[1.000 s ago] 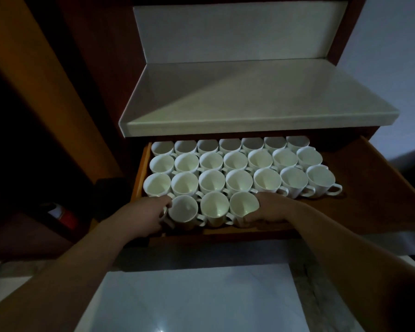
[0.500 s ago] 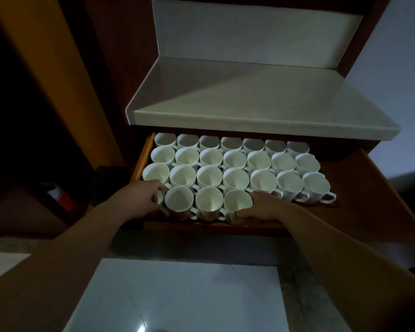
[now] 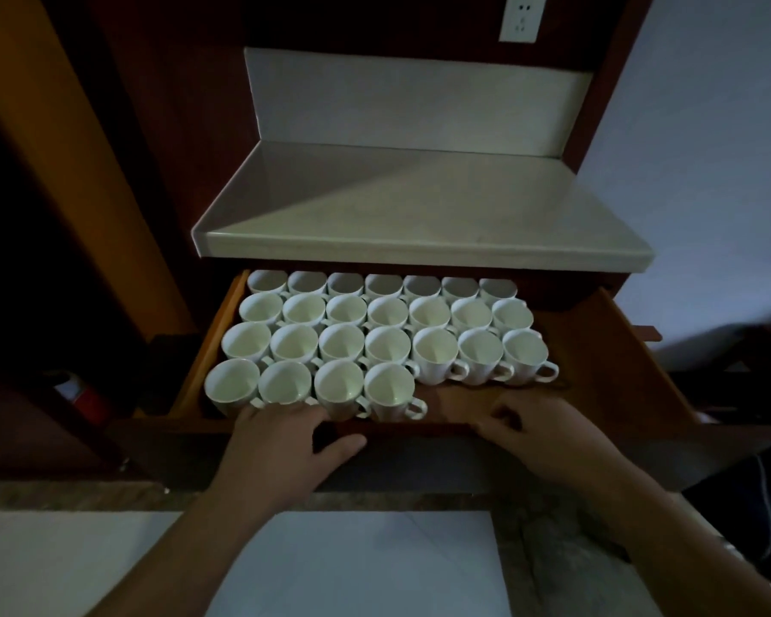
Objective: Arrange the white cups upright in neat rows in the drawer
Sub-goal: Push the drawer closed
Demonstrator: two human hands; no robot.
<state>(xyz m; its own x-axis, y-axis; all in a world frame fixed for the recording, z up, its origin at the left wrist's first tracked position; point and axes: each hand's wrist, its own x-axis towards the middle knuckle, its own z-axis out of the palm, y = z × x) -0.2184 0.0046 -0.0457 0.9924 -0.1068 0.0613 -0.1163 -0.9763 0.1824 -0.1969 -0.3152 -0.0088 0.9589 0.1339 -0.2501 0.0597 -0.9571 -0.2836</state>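
Your hands have left the cups [image 3: 377,345], which stand upright in four rows in the drawer [image 3: 606,362], and left hand [image 3: 281,443] and right hand [image 3: 539,434], both open and empty, rest at its front edge, probably to close it.

Upright cups [image 3: 388,345] are packed in four rows in the left part of the open drawer [image 3: 597,371] beneath the countertop [image 3: 419,207], the nearest row of four being set behind both hands at the front edge.

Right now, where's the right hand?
Head view, lower right: the right hand rests on the drawer's front edge, beside the bare gap right of the front row's last cup.
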